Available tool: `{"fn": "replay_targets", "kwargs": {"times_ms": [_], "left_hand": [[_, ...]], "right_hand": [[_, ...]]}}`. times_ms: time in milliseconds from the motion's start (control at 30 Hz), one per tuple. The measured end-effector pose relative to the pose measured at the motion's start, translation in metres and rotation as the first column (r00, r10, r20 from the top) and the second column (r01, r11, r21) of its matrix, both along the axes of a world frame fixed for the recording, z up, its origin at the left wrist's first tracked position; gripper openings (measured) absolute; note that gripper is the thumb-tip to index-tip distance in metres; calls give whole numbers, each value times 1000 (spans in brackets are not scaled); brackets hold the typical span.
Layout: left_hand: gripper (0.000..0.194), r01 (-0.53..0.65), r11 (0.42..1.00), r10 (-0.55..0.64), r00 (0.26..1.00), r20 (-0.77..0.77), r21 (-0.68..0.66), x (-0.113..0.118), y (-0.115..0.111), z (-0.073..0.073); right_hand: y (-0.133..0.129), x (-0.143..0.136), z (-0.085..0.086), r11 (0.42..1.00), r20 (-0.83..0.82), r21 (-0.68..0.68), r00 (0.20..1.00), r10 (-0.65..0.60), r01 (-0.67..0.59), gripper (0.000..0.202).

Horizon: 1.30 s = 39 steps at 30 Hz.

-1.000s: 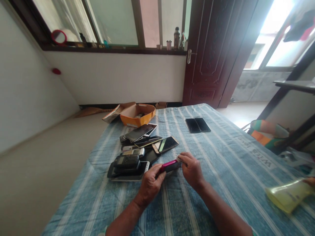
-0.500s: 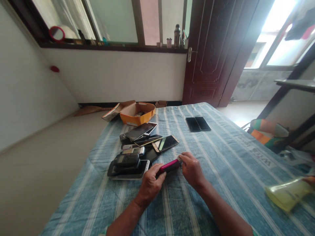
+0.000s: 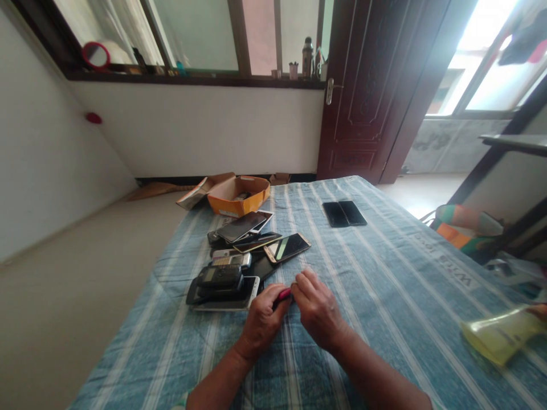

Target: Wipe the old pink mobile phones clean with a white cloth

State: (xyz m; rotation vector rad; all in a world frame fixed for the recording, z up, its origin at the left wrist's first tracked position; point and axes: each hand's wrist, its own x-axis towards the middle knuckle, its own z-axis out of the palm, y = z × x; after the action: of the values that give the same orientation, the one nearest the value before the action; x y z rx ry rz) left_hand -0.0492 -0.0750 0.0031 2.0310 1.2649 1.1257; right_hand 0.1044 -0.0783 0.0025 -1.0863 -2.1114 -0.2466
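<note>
A phone with a bright pink edge is held low over the bed or table cover, tilted, with only a short part showing. My left hand is closed around its left end, thumb and fingers on either side. My right hand curls over the right part of the phone, its fingers bent and pressed together; what lies under them is hidden. Just left of my hands is a pile of phones, with a black handset on a white-framed smartphone. A gold-framed smartphone lies beyond my hands.
Two dark smartphones lie side by side, farther right on the blue striped cloth. An open orange cardboard box stands behind the pile. At the right edge is a yellow transparent packet. A dark red door stands behind.
My right hand has moved left along the pink-edged phone, from its right end toward my left hand, and now covers more of it. The left hand keeps its hold.
</note>
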Motion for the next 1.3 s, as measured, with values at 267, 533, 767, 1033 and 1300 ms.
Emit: {"fn": "replay_targets", "kwargs": {"times_ms": [267,533,767,1033,1300], "left_hand": [[15,-12,998,16,998,-60,60,-2,0,-3],[15,-34,994,41,997,-66,105,-2,1,-5],[15,-48,995,55,996,-71,90,-1,0,-3],[15,-41,995,49,996,-81,94,1,0,-2],[18,-43,996,50,994,-100,72,2,0,-2]], "right_hand": [[18,23,-6,993,-110,-82,989,-99,90,28],[29,29,-17,953,-473,-303,872,-125,-28,39],[34,33,-16,881,-599,-464,766,-232,-96,38],[36,38,-18,858,-577,-504,777,-252,-95,33],[34,33,-20,933,-603,-335,791,-108,-128,39]]}}
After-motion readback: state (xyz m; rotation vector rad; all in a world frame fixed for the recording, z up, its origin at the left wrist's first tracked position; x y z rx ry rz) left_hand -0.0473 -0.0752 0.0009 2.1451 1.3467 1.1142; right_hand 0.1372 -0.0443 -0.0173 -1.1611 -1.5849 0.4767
